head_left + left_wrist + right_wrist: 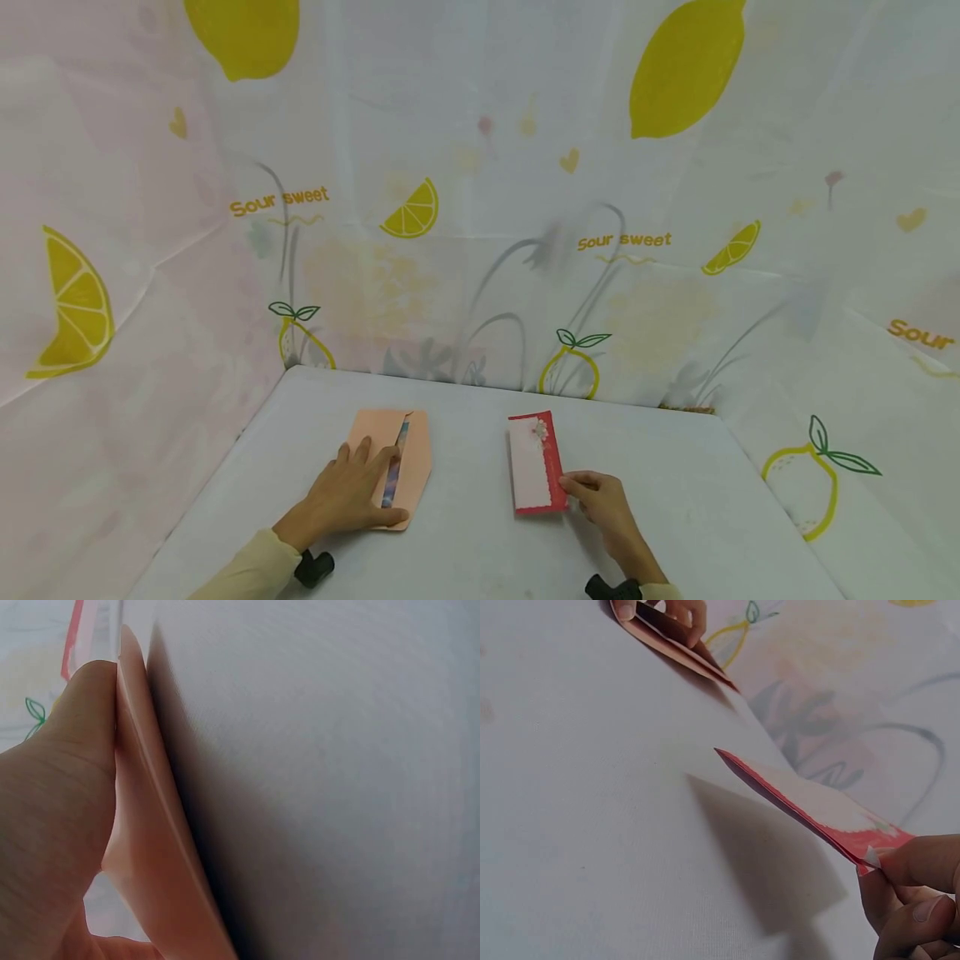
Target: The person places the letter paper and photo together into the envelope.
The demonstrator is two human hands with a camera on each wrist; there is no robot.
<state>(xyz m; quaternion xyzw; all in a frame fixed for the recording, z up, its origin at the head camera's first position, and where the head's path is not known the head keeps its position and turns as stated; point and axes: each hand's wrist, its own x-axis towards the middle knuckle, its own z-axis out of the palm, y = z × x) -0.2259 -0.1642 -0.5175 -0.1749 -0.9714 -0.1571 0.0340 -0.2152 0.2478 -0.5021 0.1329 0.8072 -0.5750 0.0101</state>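
My left hand (339,493) lies over a peach envelope (417,479), fingers spread across its left side and thumb pressing its near edge. Through the long gap in the envelope shows a dark blue-purple printed strip (395,471). In the left wrist view the envelope (150,825) appears edge-on beside the thumb. Between thumb and fingers, my right hand (603,502) pinches the right edge of a red and pale-pink folded card (530,467) with a flower at its top. The right wrist view has this card (802,795) raised above the table, its shadow below.
A white table (465,542) carries both paper pieces, set apart left and right. Behind it and at the sides hangs a lemon-printed cloth (480,275). Dark devices are strapped at the left wrist (315,569) and right wrist (611,588).
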